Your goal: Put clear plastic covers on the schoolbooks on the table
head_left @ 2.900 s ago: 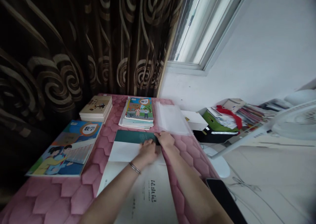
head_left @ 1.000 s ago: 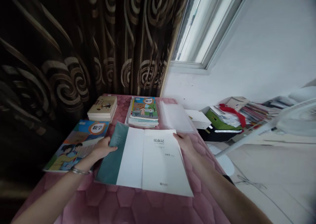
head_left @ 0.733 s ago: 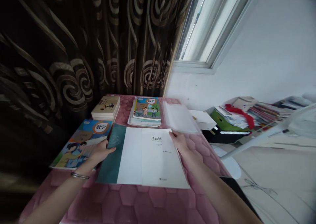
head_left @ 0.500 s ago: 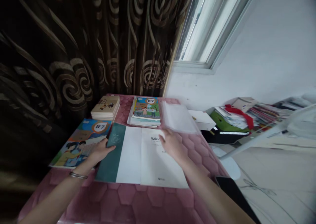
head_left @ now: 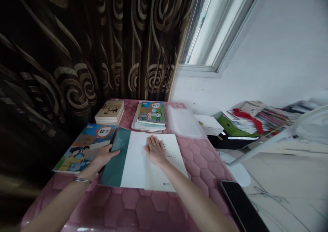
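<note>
An open book point(head_left: 133, 163) lies on the pink padded table cover point(head_left: 143, 208), its green flap to the left and a printed title page on the right. My right hand point(head_left: 155, 150) rests flat on the title page near the inner fold, fingers spread, covering part of the title. At the flap's left edge is my left hand point(head_left: 105, 155), thumb apart from the fingers, over the border between the flap and a blue textbook point(head_left: 74, 153). What lies under its fingers is partly hidden.
Behind the open book stand a stack of tan books point(head_left: 110, 110) and a stack topped by another textbook point(head_left: 151, 112). Clear plastic sheets point(head_left: 184, 122) lie to their right. A black phone point(head_left: 242, 204) is at the right edge, near a white box point(head_left: 210, 124).
My right hand has moved left across the title page from its upper right part to the inner fold. My left hand has stayed almost in place.
</note>
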{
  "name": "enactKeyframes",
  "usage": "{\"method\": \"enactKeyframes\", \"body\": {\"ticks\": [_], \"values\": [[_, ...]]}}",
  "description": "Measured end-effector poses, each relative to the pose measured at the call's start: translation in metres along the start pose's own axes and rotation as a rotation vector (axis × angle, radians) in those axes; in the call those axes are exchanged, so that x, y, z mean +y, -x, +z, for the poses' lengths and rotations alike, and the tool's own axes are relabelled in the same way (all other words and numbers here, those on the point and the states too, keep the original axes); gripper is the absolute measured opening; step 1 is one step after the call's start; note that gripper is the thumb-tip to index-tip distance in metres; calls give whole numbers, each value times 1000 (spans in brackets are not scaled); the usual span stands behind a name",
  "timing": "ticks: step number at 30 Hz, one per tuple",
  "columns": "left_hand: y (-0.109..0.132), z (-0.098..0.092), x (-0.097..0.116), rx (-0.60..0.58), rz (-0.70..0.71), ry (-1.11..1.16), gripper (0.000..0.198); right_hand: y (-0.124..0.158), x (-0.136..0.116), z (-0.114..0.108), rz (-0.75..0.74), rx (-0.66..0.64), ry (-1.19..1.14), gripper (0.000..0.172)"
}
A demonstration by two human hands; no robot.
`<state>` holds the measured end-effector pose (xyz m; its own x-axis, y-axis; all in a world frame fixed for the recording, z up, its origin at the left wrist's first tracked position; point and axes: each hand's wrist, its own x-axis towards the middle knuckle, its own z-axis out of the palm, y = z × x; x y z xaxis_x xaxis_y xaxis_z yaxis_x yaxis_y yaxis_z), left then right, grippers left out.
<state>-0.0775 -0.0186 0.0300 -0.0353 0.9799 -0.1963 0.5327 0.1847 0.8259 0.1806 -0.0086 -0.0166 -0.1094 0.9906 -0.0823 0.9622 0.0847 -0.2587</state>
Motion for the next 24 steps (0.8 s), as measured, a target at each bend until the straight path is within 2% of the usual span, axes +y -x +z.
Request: {"method": "enactKeyframes", "body": {"ticks": [5, 8, 11, 13, 16, 20, 22, 24], "values": [[7, -3, 9, -133, -146, 384, 47, 29, 45, -11, 46, 21, 82, 60], [11, -4, 22, -110, -220, 553, 39, 48, 72, -14, 57, 72, 80, 55], [12, -2, 36, -102, -248, 635, 31, 63, 95, -17, 50, 200, 11, 46], [9, -1, 43, -100, -266, 648, 27, 70, 96, -21, 13, 320, -110, 38], [4, 1, 51, -119, -253, 653, 18, 72, 63, -25, -100, 444, -484, 37], [7, 7, 62, -164, -157, 762, 13, 50, -18, -21, -266, 366, -960, 55], [15, 17, 70, -204, -66, 910, 24, 36, -49, -17, -231, 343, -1068, 66], [25, 33, 79, -257, 66, 1067, 45, 25, -66, -14, -144, 334, -1164, 74]]}}
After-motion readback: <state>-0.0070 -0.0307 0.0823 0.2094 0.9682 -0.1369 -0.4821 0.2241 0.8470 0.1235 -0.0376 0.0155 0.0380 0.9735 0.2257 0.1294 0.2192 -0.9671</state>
